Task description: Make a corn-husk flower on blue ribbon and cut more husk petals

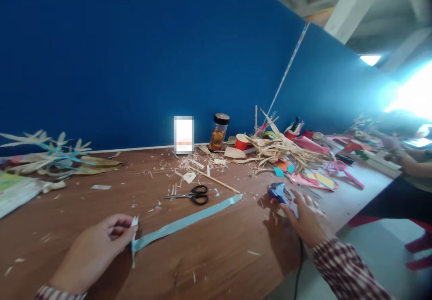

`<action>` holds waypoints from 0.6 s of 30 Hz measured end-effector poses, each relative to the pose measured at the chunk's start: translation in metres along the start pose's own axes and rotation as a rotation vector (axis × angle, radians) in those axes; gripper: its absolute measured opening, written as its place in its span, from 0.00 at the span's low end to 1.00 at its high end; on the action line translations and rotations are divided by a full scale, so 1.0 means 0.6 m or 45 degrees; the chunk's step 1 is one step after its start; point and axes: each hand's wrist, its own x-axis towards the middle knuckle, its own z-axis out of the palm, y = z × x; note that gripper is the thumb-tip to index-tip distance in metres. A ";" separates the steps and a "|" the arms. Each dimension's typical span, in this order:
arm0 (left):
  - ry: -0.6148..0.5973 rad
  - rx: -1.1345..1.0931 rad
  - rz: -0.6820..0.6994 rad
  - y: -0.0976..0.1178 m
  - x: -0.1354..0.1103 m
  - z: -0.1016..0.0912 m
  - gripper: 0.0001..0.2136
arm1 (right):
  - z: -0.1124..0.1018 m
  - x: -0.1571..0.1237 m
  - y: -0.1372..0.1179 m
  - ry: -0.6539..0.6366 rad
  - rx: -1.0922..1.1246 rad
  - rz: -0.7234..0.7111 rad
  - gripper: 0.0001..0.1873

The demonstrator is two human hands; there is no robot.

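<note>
My left hand [96, 248] pinches the near end of a long light-blue paper strip [185, 221] together with a small pale sliver; the strip lies flat on the brown table [216, 259], running up and right. My right hand [305, 219] is wrapped round a blue glue gun [280, 193], which rests near the table's right edge, its black cord dropping over the edge. Black-handled scissors [192, 195] lie just beyond the strip, between the two hands.
Straw, shavings and coloured paper scraps [286, 156] are heaped at the back right with a jar [218, 132] and a red cup [241, 141]. Dried leaves [50, 156] lie at the left. Another person's arm [408, 160] works at the far right.
</note>
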 end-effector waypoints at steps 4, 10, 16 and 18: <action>-0.035 -0.089 -0.021 0.023 -0.008 -0.002 0.17 | -0.047 -0.007 -0.056 0.071 0.430 -0.230 0.17; -0.091 -0.365 -0.196 0.043 -0.009 -0.008 0.19 | -0.047 0.023 -0.224 -0.255 0.660 -0.745 0.10; -0.083 -0.656 -0.255 0.047 -0.012 -0.002 0.26 | -0.008 0.099 -0.318 -0.254 0.519 -0.788 0.09; -0.069 -0.745 -0.271 0.047 -0.016 0.003 0.29 | 0.000 0.123 -0.334 -0.250 0.501 -0.804 0.08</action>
